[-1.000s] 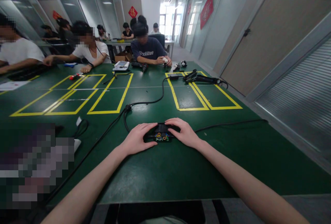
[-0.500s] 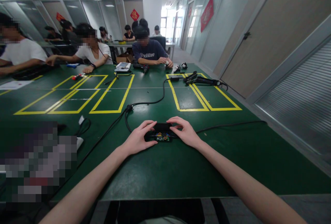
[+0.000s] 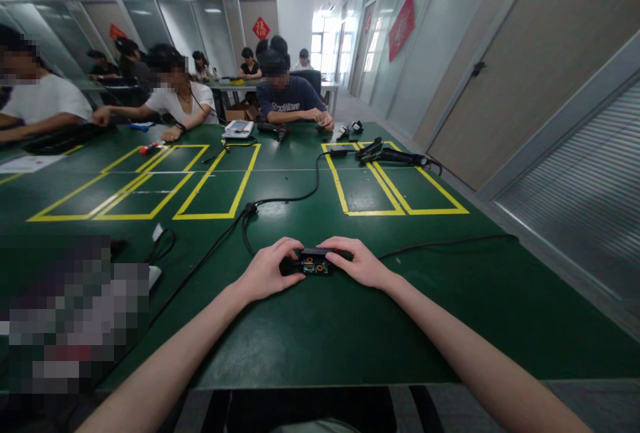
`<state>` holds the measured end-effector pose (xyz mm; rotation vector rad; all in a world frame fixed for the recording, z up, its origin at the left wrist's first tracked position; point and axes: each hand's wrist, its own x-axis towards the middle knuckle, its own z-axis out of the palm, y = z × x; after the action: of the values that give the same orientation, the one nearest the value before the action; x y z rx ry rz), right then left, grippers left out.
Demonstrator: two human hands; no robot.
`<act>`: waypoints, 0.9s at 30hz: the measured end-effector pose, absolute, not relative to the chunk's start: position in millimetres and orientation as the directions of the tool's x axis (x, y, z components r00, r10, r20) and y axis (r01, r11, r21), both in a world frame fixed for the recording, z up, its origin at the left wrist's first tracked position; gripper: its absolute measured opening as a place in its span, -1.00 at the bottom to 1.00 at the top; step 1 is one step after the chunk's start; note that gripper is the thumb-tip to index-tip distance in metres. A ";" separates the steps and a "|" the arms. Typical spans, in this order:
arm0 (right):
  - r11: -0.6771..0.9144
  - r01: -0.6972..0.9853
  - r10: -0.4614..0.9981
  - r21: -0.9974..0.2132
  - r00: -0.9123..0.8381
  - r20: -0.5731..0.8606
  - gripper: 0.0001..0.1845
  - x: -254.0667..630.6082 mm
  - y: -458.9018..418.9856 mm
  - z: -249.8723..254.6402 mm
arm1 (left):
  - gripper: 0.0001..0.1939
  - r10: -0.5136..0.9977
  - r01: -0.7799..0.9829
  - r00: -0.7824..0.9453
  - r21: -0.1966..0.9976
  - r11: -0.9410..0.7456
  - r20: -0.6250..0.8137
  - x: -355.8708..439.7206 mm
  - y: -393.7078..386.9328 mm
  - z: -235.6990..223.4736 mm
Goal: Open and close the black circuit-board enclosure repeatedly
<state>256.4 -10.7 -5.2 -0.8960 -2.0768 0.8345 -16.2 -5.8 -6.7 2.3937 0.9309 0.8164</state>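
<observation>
A small black power adapter with its case open lies on the green table point(image 3: 280, 340) in front of me, its circuit board point(image 3: 315, 266) with ring-shaped coils showing. Along the board's far side is the black case cover point(image 3: 314, 252), tilted and seen at a narrow angle. My left hand point(image 3: 267, 270) is closed round the adapter's left end, thumb at the near edge and fingers at the far edge. My right hand point(image 3: 357, 263) pinches the cover's right end between thumb and fingers. Part of the case is hidden behind my fingers.
Black cables point(image 3: 210, 253) run from the adapter across the table to both sides. Yellow tape outlines point(image 3: 215, 216) mark the surface beyond. A black cable bundle point(image 3: 400, 154) and a power drill point(image 3: 281, 132) lie farther back. Several people point(image 3: 293, 96) sit at the far side.
The black cover has tipped down toward the circuit board and now shows a narrower face. My right hand's fingers have shifted slightly left and lower with it; my left hand has barely moved.
</observation>
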 end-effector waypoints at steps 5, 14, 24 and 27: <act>0.615 0.307 0.743 -0.726 -0.534 0.403 -0.76 255.5 -13.3 -5.5 | -0.55 0.701 0.455 0.608 0.560 -0.692 0.373 -15.1 -7.3 -6.0; 0.672 0.323 0.693 -0.667 -0.592 0.412 -0.64 252.3 -16.6 -4.0 | -0.69 0.664 0.442 0.659 0.532 -0.722 0.353 -15.0 -6.2 -0.6; 0.677 0.326 0.693 -0.659 -0.585 0.422 -0.61 252.9 -15.8 -5.8 | -0.68 0.664 0.458 0.667 0.518 -0.723 0.337 -15.1 -6.8 -1.9; 0.671 0.340 0.697 -0.658 -0.591 0.406 -0.60 254.0 -16.5 -3.1 | -0.69 0.661 0.456 0.670 0.515 -0.726 0.338 -14.8 -6.5 -1.7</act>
<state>254.0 -16.5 -3.1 -0.7960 -2.2209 0.6971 -14.8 -6.5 -1.7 2.4970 0.8757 0.7244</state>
